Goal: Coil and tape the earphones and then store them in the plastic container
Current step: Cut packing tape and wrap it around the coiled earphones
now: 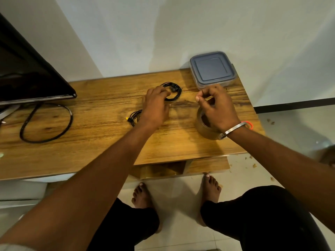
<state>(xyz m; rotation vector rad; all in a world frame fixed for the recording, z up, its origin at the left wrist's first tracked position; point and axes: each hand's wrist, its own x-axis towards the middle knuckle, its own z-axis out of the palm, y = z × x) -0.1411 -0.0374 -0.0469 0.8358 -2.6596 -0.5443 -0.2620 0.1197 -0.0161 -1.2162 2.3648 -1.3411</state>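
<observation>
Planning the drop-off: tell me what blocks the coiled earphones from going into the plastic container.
The lid is shut on the plastic container, so it must come off first. The tabletop between the coiled earphones, under the left hand, and the container looks bare.

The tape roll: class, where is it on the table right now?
In the head view, the tape roll stands on the table's right side, under the right hand, nearer than the lidded container.
</observation>
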